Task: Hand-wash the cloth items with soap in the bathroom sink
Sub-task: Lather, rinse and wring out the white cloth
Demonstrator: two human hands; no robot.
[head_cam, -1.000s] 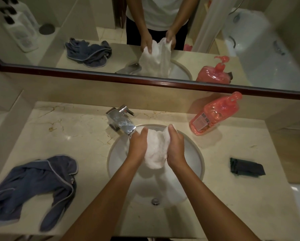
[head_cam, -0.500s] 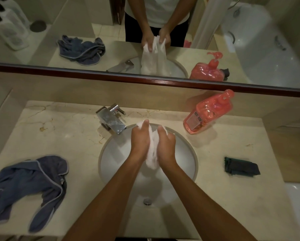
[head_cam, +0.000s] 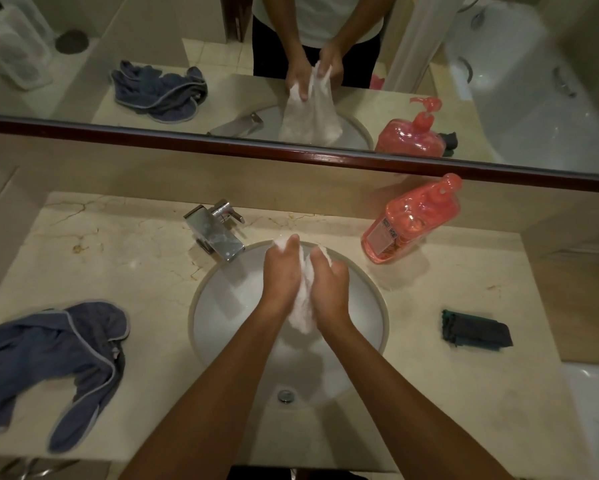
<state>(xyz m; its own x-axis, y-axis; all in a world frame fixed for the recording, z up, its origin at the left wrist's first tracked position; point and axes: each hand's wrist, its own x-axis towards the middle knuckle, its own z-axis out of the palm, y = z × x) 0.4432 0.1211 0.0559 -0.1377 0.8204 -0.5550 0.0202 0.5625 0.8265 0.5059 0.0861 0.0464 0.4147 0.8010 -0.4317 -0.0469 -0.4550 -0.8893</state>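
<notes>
1. The pink soap bottle [head_cam: 412, 220] carries a white label, its print too small to read.
2. The left hand [head_cam: 282, 271] and right hand [head_cam: 329, 282] each grip the white cloth [head_cam: 303, 306], bunched between the palms over the sink [head_cam: 222, 306]; most of it is hidden.
3. A blue garment [head_cam: 55, 351] lies near the counter [head_cam: 135, 265] edge at left; a dark folded cloth [head_cam: 475, 330] lies at right.

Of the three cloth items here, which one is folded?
The dark green cloth on the counter right of the sink. The blue-grey cloth lies crumpled on the left, and the white cloth is bunched between both hands.
</notes>
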